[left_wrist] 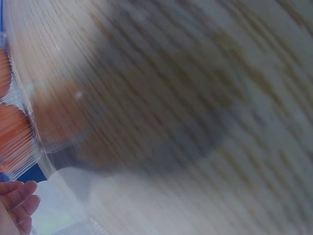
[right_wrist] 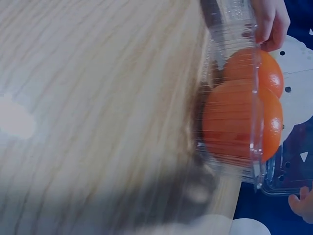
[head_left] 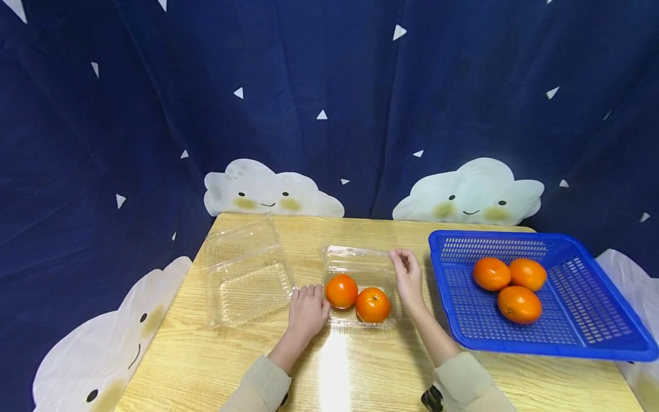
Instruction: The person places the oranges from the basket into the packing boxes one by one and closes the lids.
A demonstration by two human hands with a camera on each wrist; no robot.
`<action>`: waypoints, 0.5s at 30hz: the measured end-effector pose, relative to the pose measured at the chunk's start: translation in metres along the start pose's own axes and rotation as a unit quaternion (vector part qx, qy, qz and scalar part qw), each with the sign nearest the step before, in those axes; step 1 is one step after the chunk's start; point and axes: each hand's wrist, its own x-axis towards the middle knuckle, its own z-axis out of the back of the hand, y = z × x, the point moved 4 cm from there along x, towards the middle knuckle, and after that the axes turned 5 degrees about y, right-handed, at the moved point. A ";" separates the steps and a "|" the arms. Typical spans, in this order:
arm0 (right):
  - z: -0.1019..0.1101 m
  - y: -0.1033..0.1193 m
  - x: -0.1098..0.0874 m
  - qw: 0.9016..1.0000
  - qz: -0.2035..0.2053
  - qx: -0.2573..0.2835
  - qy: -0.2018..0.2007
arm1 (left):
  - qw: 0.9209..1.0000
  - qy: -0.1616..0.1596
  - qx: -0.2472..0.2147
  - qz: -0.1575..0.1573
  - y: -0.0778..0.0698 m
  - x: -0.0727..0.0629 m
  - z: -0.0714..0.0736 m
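Note:
Two oranges (head_left: 341, 291) (right_wrist: 234, 122) sit side by side in a clear plastic clamshell box (head_left: 360, 325), whose hinged lid (head_left: 355, 252) stands raised at the back. My right hand (head_left: 409, 280) pinches the lid's right corner between thumb and fingers. It shows at the lower right edge of the right wrist view. On the left, my left hand (head_left: 307, 312) rests beside the box, its thumb against the left wall and its fingers loosely bent. In the left wrist view that hand's fingers (left_wrist: 24, 198) show at the lower left, with oranges (left_wrist: 14, 137) above.
A second clear clamshell box (head_left: 247, 286), unfolded and empty, lies left of my left hand. To the right stands a blue plastic basket (head_left: 453, 340) holding three oranges (head_left: 519, 304). The wooden table (head_left: 206, 366) ends at a dark blue curtain (head_left: 329, 86).

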 end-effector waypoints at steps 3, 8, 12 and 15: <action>0.002 -0.016 0.002 1.000 0.014 0.007 0.002 | 1.000 0.003 0.000 0.000 0.000 0.000 0.000; 0.004 -0.024 -0.003 0.999 0.035 0.015 0.011 | 1.000 0.000 -0.003 -0.002 0.000 -0.001 0.000; 0.006 -0.027 -0.007 0.997 0.060 0.034 0.031 | 1.000 -0.010 -0.005 -0.005 0.001 -0.002 0.001; 0.006 -0.029 -0.010 0.995 0.076 0.047 0.047 | 1.000 -0.020 -0.011 -0.004 0.002 -0.002 0.002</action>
